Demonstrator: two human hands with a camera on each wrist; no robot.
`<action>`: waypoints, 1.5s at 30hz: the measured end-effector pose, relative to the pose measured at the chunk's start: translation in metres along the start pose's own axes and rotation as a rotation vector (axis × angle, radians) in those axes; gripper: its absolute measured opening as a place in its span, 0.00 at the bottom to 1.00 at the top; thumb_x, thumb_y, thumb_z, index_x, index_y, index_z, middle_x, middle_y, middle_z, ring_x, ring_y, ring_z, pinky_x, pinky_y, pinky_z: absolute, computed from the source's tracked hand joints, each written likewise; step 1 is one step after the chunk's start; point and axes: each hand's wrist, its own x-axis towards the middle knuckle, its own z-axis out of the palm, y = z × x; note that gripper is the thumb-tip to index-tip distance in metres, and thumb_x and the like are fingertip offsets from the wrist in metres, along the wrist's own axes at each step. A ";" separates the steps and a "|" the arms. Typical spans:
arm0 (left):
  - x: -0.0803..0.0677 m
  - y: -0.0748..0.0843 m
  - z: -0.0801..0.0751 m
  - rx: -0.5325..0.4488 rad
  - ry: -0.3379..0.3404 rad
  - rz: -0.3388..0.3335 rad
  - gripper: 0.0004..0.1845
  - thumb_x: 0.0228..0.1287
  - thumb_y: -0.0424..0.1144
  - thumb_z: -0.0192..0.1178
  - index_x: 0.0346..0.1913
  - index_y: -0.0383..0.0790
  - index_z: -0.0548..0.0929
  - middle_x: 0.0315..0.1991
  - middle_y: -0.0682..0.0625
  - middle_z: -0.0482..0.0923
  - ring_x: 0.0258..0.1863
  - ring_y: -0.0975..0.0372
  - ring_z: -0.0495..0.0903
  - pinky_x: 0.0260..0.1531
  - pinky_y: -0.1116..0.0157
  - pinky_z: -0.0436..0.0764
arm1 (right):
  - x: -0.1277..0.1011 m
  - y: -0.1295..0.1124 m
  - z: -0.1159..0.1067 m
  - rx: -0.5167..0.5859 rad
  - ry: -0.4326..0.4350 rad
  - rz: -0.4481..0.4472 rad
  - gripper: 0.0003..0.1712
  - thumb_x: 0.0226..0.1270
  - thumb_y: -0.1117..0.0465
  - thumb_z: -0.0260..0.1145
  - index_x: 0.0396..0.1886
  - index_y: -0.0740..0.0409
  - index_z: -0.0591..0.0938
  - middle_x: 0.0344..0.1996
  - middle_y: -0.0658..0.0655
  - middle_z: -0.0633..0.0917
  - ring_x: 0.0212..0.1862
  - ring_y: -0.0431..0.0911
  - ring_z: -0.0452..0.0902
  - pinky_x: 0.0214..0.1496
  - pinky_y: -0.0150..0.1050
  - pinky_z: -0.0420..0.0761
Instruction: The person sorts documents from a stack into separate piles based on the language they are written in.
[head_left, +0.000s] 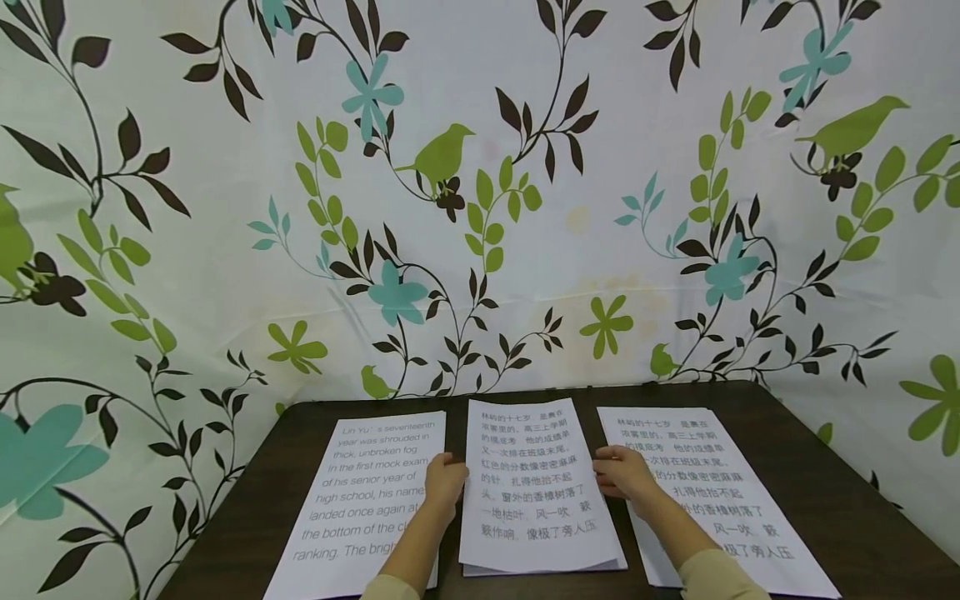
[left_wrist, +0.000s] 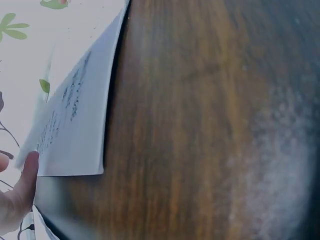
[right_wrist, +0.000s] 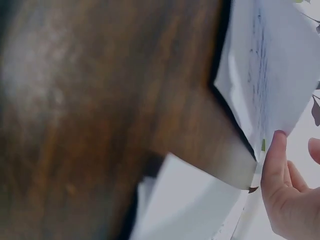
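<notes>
In the head view, a top sheet of paper (head_left: 525, 492) printed with Chinese text lies between my hands, tilted over another sheet (head_left: 487, 572) whose edge shows below it. My left hand (head_left: 446, 482) holds its left edge, and my right hand (head_left: 624, 477) holds the right edge. Both sets of fingers are partly hidden. The left wrist view has a fingertip (left_wrist: 32, 159) against the paper (left_wrist: 82, 130). In the right wrist view, a straight finger (right_wrist: 276, 150) meets the edge of the raised paper (right_wrist: 285, 65), with the thumb apart from that finger.
English-printed paper (head_left: 360, 500) lies to the left, overlapped by my left forearm. More Chinese-printed paper (head_left: 750, 533) lies to the right, partly under my right forearm. All rest on a dark wooden table (head_left: 247, 500). A patterned cloth (head_left: 480, 317) hangs behind the table's far edge.
</notes>
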 end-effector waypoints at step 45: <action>0.001 0.016 0.025 -0.014 -0.074 0.032 0.21 0.48 0.21 0.46 0.50 0.26 0.71 0.36 0.40 0.75 0.28 0.56 0.75 0.17 0.67 0.72 | -0.006 -0.017 -0.025 -0.131 0.020 -0.019 0.20 0.56 0.67 0.53 0.48 0.74 0.70 0.28 0.57 0.78 0.27 0.45 0.74 0.26 0.36 0.74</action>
